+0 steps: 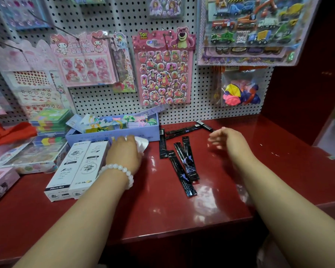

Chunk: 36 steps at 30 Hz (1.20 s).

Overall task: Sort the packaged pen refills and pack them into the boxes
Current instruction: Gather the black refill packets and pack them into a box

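The slim black packaged pen refills (179, 153) lie scattered on my glossy red counter (182, 215), between my two hands. My left hand (124, 151) grips a crumpled white cloth (142, 144) beside two white rectangular cardboard boxes (77, 169). My right hand (225, 139) hovers loosely open near the refills, holding nothing.

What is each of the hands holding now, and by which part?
The left hand grips a crumpled white cloth or tissue by its near part. The right hand holds nothing.
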Each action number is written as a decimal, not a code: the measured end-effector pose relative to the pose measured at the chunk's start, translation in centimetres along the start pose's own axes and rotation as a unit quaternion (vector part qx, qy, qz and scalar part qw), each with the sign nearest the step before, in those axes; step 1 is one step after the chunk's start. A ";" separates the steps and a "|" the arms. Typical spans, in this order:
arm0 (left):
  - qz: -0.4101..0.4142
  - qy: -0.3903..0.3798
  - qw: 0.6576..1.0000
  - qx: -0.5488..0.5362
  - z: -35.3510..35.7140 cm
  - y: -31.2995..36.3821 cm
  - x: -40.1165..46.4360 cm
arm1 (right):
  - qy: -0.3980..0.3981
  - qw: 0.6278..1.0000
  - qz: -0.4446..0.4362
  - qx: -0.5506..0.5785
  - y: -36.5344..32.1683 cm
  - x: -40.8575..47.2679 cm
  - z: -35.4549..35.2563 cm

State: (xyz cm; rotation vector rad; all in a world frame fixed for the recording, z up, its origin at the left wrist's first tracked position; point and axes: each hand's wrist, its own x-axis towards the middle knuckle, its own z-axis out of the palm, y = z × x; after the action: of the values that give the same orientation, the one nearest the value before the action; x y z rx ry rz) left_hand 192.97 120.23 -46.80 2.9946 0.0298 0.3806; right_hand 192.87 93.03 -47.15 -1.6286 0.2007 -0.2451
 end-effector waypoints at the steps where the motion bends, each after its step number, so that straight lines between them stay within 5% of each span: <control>1: 0.000 -0.008 1.000 0.024 0.3 0.0 0.1 | 0.018 1.000 0.013 -0.005 0.4 0.9 -0.4; 3: 0.010 0.011 0.998 0.061 0.8 0.6 0.2 | 0.038 0.998 0.018 -0.053 0.9 2.4 -1.2; 6: 0.105 0.077 0.991 -0.030 1.7 2.7 0.3 | 0.019 0.948 -0.023 -0.317 1.5 5.1 -2.1; 8: 0.160 0.025 0.983 -0.088 2.5 4.2 0.7 | -0.009 0.925 -0.038 -0.377 1.5 6.3 -1.8; 13: 0.103 -0.216 0.967 -0.085 4.1 5.4 1.7 | -0.079 0.879 0.026 -0.470 2.2 7.2 -1.1; 22: 0.050 -0.190 0.977 -0.084 1.5 5.5 -2.0 | -0.137 0.762 -0.041 -0.632 2.7 0.4 -0.9; 29: 0.037 -0.212 0.934 -0.284 0.1 6.5 -5.7 | -0.235 0.820 -0.099 -0.512 1.1 -5.8 2.3; 32: -0.047 -0.201 0.885 -0.417 0.9 6.8 -5.6 | -0.247 0.901 -0.061 -0.352 0.9 -6.3 2.7; 36: -0.196 -0.158 0.810 -0.530 1.9 7.0 -3.4 | -0.186 0.962 0.020 -0.198 1.8 -4.4 2.9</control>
State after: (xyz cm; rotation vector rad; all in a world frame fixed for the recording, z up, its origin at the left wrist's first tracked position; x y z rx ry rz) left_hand 190.20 112.93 -48.58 1.8242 0.2924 -0.1417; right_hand 189.44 96.88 -49.26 -2.0313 -0.0092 0.1459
